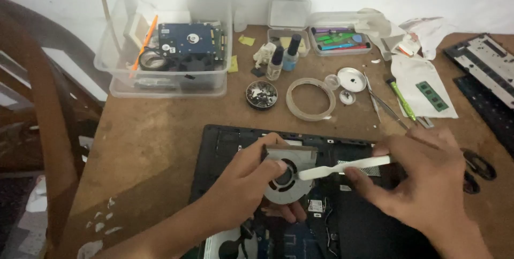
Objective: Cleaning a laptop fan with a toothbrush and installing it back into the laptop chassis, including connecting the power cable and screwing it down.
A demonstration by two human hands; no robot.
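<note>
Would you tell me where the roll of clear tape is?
The roll of clear tape lies mid-table in the head view, between the dish of screws and the round metal lid.

Plenty of bare table (155,130) on the left, between the clear plastic bin (166,45) and the opened laptop base (225,141), so easy passing there. Tighter behind the laptop: screw dish (261,94), tape ring (310,99), two small bottles (284,58) and metal lids (352,80) strung along the middle. Further right, blocked by tweezers (377,101), a green screwdriver (401,98) and a white sheet (423,88). Far right edge crowded with keyboard parts (484,71). Front area taken up by the left hand (243,184), right hand (423,178), fan (289,170) and white brush (342,167).
</note>
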